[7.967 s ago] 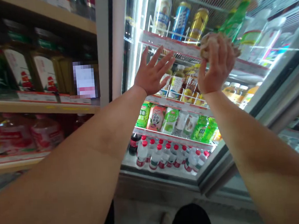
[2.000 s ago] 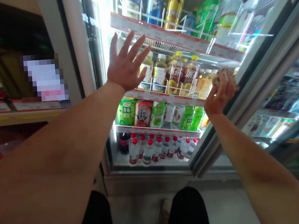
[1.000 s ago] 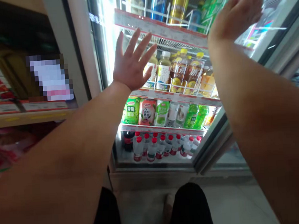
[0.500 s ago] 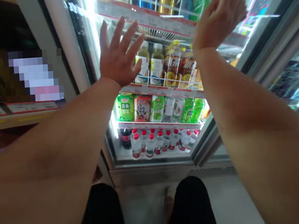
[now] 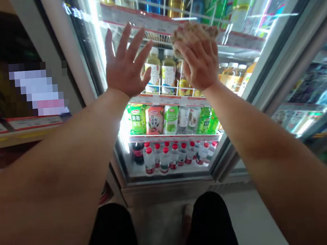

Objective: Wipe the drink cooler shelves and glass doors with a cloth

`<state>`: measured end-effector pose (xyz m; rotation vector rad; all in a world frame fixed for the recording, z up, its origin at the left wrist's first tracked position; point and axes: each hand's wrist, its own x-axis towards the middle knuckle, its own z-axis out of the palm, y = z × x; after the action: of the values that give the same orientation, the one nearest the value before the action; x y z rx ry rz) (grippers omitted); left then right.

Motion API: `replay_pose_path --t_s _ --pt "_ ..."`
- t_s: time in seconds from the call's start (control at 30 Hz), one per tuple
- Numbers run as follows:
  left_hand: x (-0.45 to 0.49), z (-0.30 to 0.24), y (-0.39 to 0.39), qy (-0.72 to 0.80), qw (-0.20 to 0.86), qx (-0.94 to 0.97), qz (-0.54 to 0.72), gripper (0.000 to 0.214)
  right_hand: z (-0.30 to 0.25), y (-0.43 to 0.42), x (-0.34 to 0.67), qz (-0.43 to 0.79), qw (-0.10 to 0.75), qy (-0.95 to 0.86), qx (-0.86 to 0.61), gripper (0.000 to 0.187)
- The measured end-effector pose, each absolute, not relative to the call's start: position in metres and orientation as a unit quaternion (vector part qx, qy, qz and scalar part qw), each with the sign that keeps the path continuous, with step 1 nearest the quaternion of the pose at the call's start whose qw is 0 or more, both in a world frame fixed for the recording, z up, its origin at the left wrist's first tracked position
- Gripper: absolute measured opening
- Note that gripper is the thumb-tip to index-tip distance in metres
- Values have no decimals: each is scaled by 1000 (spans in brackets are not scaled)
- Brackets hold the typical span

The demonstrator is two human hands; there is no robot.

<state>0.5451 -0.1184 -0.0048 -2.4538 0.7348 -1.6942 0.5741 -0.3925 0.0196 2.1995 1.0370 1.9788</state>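
My left hand (image 5: 127, 63) is spread flat against the glass door (image 5: 168, 191) of a drinks fridge, fingers apart, with nothing in it. To its right, my right hand (image 5: 200, 62) presses a crumpled brownish cloth (image 5: 211, 31) on the same glass. Part of the cloth lies hidden under the palm and fingers. Behind the glass, tea bottles (image 5: 168, 75) stand on the shelf between the two hands.
Lower shelves hold green and red drink bottles (image 5: 154, 119) and red-capped water bottles (image 5: 164, 159). A metal door frame (image 5: 263, 74) runs along the right. At left is a shelf edge with price labels (image 5: 34, 121).
My right hand has moved left and down across the glass with the cloth, from the upper right to near the middle. My left hand stays spread in nearly the same place.
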Motion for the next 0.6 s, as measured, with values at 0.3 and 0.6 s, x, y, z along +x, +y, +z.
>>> replay_pose_path --t_s 0.3,0.6 --pt "543 -5 -118 243 -6 -813 -530 69 -18 -390 573 603 -85 311 730 54" --pt "540 -12 -121 237 25 -786 -570 64 -33 -388 584 698 -227 170 658 56"
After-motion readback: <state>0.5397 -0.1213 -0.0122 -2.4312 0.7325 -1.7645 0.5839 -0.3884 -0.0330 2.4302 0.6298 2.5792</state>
